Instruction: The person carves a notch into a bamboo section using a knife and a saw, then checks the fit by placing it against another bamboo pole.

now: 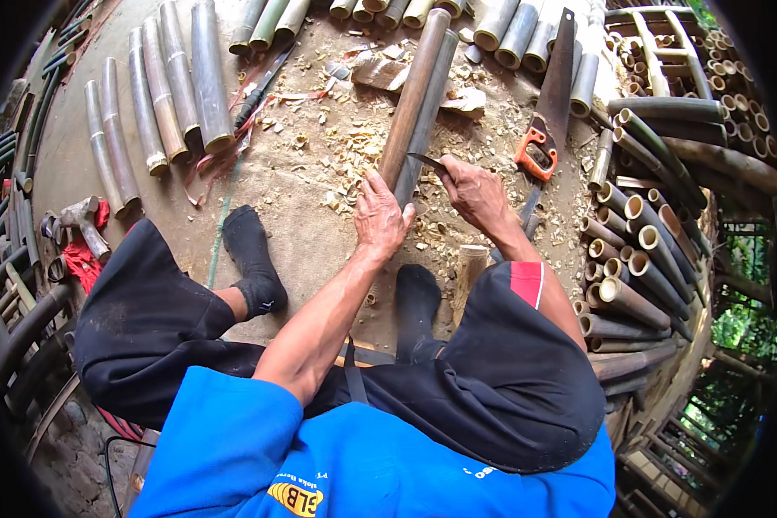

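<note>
My left hand [382, 211] is closed around the near end of a brown bamboo pole [414, 95]. A darker grey bamboo pole [433, 108] lies right alongside it, its near end partly hidden by my fingers. Both point away from me across the ground. In my right hand [477, 197] is a knife [425, 160], its handle mostly covered by the fingers. The dark, slightly curved blade points left, with its tip at the side of the brown pole. Whether the edge touches the bamboo I cannot tell.
Pale shavings [367, 151] cover the ground around the poles. An orange-handled saw [537, 154] lies to the right, near stacked bamboo tubes [634, 298]. More cut bamboo [207, 78] lies at far left, beside a sheathed-looking long blade [263, 86]. A hammer-like wooden tool [86, 226] rests left.
</note>
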A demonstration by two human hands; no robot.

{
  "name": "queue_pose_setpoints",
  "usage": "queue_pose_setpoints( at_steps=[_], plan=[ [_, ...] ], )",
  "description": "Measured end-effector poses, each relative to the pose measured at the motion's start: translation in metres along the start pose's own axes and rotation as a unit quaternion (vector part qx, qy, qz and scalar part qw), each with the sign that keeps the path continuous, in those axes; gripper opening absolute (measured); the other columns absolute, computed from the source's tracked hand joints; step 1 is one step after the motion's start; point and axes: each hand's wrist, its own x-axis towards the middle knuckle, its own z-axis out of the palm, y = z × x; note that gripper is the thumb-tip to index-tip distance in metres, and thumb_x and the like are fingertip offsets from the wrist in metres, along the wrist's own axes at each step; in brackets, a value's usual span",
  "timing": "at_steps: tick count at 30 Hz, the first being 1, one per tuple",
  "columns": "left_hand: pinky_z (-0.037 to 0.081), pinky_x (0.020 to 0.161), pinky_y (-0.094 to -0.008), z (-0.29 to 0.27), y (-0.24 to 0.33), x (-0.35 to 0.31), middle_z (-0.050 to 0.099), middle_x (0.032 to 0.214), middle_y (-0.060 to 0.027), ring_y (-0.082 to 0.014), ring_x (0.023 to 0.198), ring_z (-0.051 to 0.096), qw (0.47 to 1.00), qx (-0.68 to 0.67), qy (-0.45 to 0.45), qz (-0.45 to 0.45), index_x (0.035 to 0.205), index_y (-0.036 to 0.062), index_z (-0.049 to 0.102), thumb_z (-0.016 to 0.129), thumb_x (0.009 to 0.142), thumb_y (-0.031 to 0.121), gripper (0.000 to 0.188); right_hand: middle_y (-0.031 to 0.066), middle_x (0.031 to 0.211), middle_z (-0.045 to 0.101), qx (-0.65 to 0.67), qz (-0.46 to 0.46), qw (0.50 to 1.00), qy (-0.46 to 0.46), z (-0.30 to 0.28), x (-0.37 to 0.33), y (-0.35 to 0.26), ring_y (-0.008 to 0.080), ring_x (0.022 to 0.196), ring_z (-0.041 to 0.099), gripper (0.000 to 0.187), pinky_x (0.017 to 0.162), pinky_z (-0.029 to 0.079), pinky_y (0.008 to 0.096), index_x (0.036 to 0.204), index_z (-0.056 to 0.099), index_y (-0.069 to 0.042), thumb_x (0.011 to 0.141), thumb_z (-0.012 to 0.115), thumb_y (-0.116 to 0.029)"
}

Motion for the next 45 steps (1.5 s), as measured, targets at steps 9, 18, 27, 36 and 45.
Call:
queue_pose_setpoints(
  at_steps=[9, 18, 27, 36, 45],
  plan=[
    [0.055, 0.096, -0.0511, -0.003, -0.001, 0.000, 0.049, 0.140, -0.0330, -0.0455, 0.117, 0.060, 1.000, -0.016, -0.024, -0.001, 0.154, -0.0137, 0.017, 0.083, 0.084, 0.035, 0.108, 0.0175, 0.081, 0.068, -0.026, -0.021, 0.999, 0.007, -0.001, 0.009, -0.001, 0.0408, 0.079, 0.070, 0.015, 0.066, 0.055, 0.0519, 0.097, 0.055, -0.008, 0.100, 0.060, -0.022],
    [0.055, 0.095, -0.0523, 0.001, -0.005, 0.001, 0.051, 0.133, -0.0317, -0.0466, 0.114, 0.060, 0.999, -0.039, -0.003, 0.009, 0.153, -0.0140, 0.019, 0.083, 0.085, 0.031, 0.104, 0.0251, 0.077, 0.069, -0.205, 0.104, 0.966, -0.116, -0.038, -0.076, 0.090, 0.0454, 0.071, 0.069, 0.016, 0.064, 0.053, 0.0564, 0.100, 0.061, -0.006, 0.101, 0.055, -0.020],
    [0.050, 0.102, -0.0522, 0.003, -0.009, 0.006, 0.050, 0.136, -0.0296, -0.0449, 0.124, 0.055, 0.998, -0.059, -0.020, 0.001, 0.155, -0.0107, 0.021, 0.082, 0.084, 0.033, 0.103, 0.0380, 0.106, 0.059, 0.059, 0.245, 0.968, 0.002, 0.048, -0.056, 0.089, 0.0500, 0.097, 0.064, 0.053, 0.086, 0.053, 0.0574, 0.141, 0.041, 0.015, 0.100, 0.052, -0.018],
    [0.043, 0.108, -0.0498, 0.008, -0.023, 0.000, 0.051, 0.131, -0.0273, -0.0450, 0.124, 0.051, 0.984, -0.137, 0.095, 0.068, 0.150, -0.0049, 0.038, 0.084, 0.085, 0.028, 0.085, 0.0352, 0.124, 0.054, -0.034, 0.261, 0.957, 0.124, 0.125, -0.017, 0.095, 0.0496, 0.112, 0.057, 0.075, 0.096, 0.048, 0.0563, 0.151, 0.032, 0.013, 0.095, 0.067, -0.024],
    [0.054, 0.091, -0.0414, -0.044, -0.041, 0.046, 0.068, 0.108, -0.0201, -0.0289, 0.100, 0.067, 0.927, -0.372, -0.037, -0.023, 0.121, -0.0073, 0.068, 0.089, 0.076, 0.025, 0.059, 0.0242, 0.136, 0.049, 0.396, 0.161, 0.900, 0.081, 0.067, -0.053, -0.059, 0.0367, 0.128, 0.052, 0.086, 0.111, 0.043, 0.0491, 0.157, 0.034, 0.003, 0.097, 0.071, -0.045]
  ],
)
